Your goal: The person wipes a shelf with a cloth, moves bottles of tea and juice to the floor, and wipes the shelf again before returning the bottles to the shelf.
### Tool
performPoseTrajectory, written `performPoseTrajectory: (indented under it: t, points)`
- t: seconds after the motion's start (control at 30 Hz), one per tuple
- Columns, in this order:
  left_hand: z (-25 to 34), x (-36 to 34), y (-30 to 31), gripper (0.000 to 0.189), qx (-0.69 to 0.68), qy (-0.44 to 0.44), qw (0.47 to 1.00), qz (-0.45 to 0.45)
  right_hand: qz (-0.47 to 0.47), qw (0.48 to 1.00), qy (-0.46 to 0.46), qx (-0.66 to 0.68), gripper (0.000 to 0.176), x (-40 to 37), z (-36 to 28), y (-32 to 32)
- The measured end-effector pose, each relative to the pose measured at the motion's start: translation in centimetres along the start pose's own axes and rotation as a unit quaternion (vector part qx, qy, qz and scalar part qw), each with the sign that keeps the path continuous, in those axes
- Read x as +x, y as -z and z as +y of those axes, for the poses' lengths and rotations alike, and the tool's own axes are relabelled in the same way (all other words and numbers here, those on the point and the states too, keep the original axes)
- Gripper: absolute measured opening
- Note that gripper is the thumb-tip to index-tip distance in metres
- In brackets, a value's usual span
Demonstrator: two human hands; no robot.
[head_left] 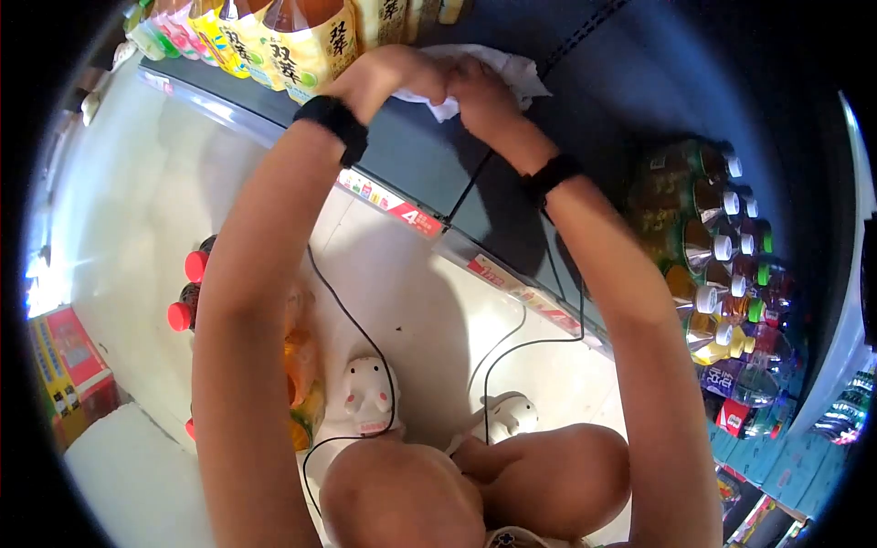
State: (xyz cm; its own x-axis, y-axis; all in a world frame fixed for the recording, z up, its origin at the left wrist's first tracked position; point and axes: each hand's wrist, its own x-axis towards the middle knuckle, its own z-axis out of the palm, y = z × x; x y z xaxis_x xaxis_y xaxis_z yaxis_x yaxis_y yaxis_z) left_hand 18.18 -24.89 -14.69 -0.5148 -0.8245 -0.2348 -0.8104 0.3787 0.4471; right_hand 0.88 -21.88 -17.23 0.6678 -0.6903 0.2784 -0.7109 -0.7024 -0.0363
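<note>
A crumpled white cloth (513, 71) lies on the dark shelf (416, 146), partly covered by my hands. My left hand (402, 75) reaches in from the left with its fingers closed on the cloth's near side. Close against it, my right hand (484, 99) also has its fingers bent and closed on the cloth. The fingertips of both hands meet there and are partly hidden. Just left of my left hand stand bottles with yellow labels (311, 46). Each wrist wears a black band.
Price strips (402, 212) run along the shelf's front edge. Rows of drink bottles (708, 247) stand at the right. Red-capped bottles (187, 306) are on the floor beside my left arm. Black cables (343, 315) hang across the floor near my white shoes (368, 397).
</note>
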Motion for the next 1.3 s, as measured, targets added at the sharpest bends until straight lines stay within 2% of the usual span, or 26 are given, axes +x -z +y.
performPoseTrajectory:
  t: [0.1,0.13,0.17,0.2,0.23,0.27,0.37,0.43,0.53,0.6,0.67,0.77,0.8,0.87,0.9,0.93,1.0,1.03,1.07,1.13,1.17,1.2,1.23,1.27,1.3]
  points:
    - [-1.0,4.6,-0.8,0.041,-0.005,0.05,0.998,0.032,0.061,0.992,0.042,0.098,0.037,1.3,3.8,-1.4]
    - [0.4,5.1,0.5,0.039,-0.004,0.106,0.994,-0.001,0.063,0.987,0.056,0.135,0.038,1.7,4.8,-1.4]
    - [0.2,5.4,0.6,0.038,-0.017,0.081,0.996,0.029,0.066,0.98,0.071,0.172,0.04,2.3,5.8,-1.4]
    - [-0.5,6.8,0.1,0.038,-0.033,0.005,0.997,0.062,0.07,0.972,0.086,0.209,0.041,3.0,6.7,-1.4]
    - [-1.6,8.7,-0.7,0.038,-0.047,-0.07,0.992,0.094,0.045,0.976,0.012,0.211,0.045,3.2,8.1,-2.5]
    - [-3.1,10.9,-1.8,0.039,-0.06,-0.145,0.98,0.124,0.023,0.98,-0.005,0.197,0.047,4.2,8.9,-2.6]
    - [-1.5,11.9,-0.9,0.04,-0.07,-0.042,0.992,0.094,-0.041,0.979,-0.062,0.189,0.055,4.7,9.3,-2.0]
    - [-1.7,11.9,-1.0,0.041,-0.071,-0.018,0.993,0.097,-0.054,0.97,-0.088,0.22,0.062,5.3,8.5,0.8]
    - [-1.7,11.7,-1.1,0.042,-0.066,0.011,0.993,0.1,-0.043,0.974,-0.127,0.184,0.063,6.3,9.8,-1.7]
    - [0.0,10.3,-0.2,0.042,-0.039,0.037,0.996,0.076,-0.083,0.972,-0.167,0.145,0.064,6.4,9.9,-1.5]
    - [1.6,8.6,0.8,0.039,-0.053,0.015,0.998,0.033,-0.123,0.963,-0.219,0.103,0.062,6.3,9.7,-1.0]
    - [1.0,10.9,-1.9,0.035,-0.095,-0.084,0.991,0.032,-0.191,0.963,-0.189,0.015,0.055,4.5,10.0,2.2]
    - [1.1,12.0,-3.0,0.033,-0.113,-0.13,0.984,0.041,-0.188,0.968,-0.167,0.011,0.058,3.5,12.2,1.7]
    - [6.6,10.2,-1.7,0.03,-0.118,-0.017,0.993,0.018,-0.186,0.975,-0.124,0.002,0.063,1.1,17.7,0.1]
    - [9.0,8.9,-1.1,0.028,-0.12,0.039,0.992,0.006,-0.258,0.951,-0.165,0.039,0.061,0.4,17.4,2.4]
    - [10.2,7.7,-1.1,0.028,-0.115,-0.042,0.992,0.043,-0.326,0.92,-0.208,0.069,0.058,-0.2,17.2,4.7]
    - [11.2,6.1,-1.3,0.027,-0.101,-0.196,0.968,0.118,-0.329,0.909,-0.207,0.149,0.052,-2.0,18.4,5.3]
    - [11.3,6.5,-2.0,0.027,-0.097,-0.216,0.962,0.134,-0.225,0.947,-0.122,0.192,0.054,-3.3,19.1,4.8]
    - [11.5,6.9,-2.7,0.027,-0.091,-0.236,0.956,0.151,-0.266,0.928,-0.198,0.171,0.05,-4.0,20.2,4.6]
    - [14.0,10.4,-5.2,0.025,-0.022,-0.159,0.979,0.124,-0.336,0.867,-0.347,0.123,0.042,-3.7,16.3,9.3]
    - [14.9,11.2,-5.7,0.024,0.013,-0.121,0.986,0.112,-0.356,0.872,-0.33,0.062,0.035,-4.6,18.0,8.3]
    - [15.7,10.8,-5.3,0.023,-0.037,-0.14,0.988,0.058,-0.374,0.874,-0.31,0.001,0.029,-6.0,21.1,6.3]
    - [16.7,10.1,-4.8,0.022,-0.086,-0.158,0.984,0.002,-0.392,0.871,-0.289,-0.061,0.022,-6.4,20.8,6.6]
    - [17.6,9.2,-4.5,0.021,-0.135,-0.175,0.974,-0.055,-0.44,0.839,-0.305,-0.095,0.023,-6.9,21.0,7.8]
    - [17.6,9.2,-5.8,0.025,-0.173,-0.213,0.961,-0.029,-0.487,0.804,-0.316,-0.128,0.024,-6.2,16.7,12.0]
